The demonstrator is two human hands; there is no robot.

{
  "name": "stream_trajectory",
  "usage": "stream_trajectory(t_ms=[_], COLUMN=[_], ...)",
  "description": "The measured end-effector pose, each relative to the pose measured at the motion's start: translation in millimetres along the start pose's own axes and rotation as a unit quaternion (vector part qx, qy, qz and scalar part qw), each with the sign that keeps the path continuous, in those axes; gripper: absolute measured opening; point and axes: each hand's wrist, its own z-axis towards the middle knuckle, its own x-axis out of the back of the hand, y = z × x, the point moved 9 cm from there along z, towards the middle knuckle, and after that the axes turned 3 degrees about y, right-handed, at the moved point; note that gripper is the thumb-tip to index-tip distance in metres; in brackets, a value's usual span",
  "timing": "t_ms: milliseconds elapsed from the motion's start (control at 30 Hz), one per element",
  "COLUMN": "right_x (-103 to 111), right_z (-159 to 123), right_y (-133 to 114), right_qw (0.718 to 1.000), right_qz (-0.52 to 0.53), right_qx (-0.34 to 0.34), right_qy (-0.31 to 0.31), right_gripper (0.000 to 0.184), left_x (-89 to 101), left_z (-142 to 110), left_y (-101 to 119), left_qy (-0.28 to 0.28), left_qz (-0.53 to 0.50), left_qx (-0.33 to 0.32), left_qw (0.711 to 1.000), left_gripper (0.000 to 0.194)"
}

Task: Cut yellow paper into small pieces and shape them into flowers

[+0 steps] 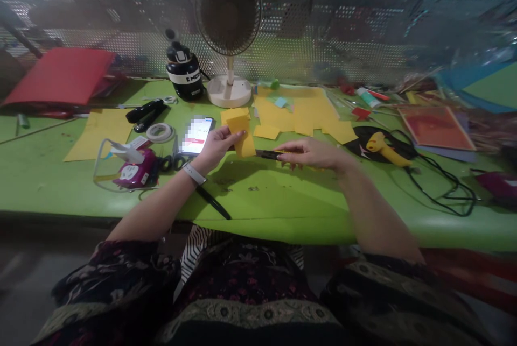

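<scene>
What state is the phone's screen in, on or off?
On: the phone beside the left hand shows a bright white face with some red on it.

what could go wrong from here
The slim tool in the right hand, apparently a utility knife, points toward the yellow paper held in the left hand; if it slips, it might nick that hand.

The black cord of the glue gun lies in loose loops near the right forearm, which might snag it and drag the gun.
</scene>
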Motion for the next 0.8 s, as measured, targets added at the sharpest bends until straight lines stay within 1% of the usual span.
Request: stream_trajectory(t_ms=[133, 233, 433, 533, 700, 800], right_x=[-4.1, -6.5, -4.7, -8.4, -13.7, -12.4], right_z=[4.4, 5.1, 3.6, 7.3, 10.5, 11.4], right_y=[-4.6, -8.0, -5.0, -3.5, -0.5, -0.5], right_qw=[1.0, 1.0, 1.0, 1.0, 0.999, 0.999], right_qz=[0.0, 0.002, 0.005, 0.019, 0.034, 0.033], right_qx=[0.006, 0.01, -0.001, 0.004, 0.008, 0.01], right_qy=[0.015, 0.013, 0.011, 0.009, -0.011, 0.0], right_gripper=[0.049, 0.049, 0.047, 0.049, 0.051, 0.051], left_x=[0.9, 0.6, 2.5, 2.4, 4.1, 5.5], left_z=[-0.4, -0.1, 1.0, 1.1, 2.2, 2.5], left_y=[0.4, 0.1, -1.7, -2.4, -2.6, -3.4], left_qy=[0.015, 0.014, 0.014, 0.015, 0.019, 0.022], left_qz=[-0.001, -0.006, -0.012, -0.012, -0.012, -0.012], left_qx=[0.003, 0.001, 0.004, 0.005, -0.003, -0.003], left_qw=[1.0, 1.0, 1.0, 1.0, 1.0, 1.0], left_gripper=[0.041, 0.041, 0.041, 0.041, 0.04, 0.039])
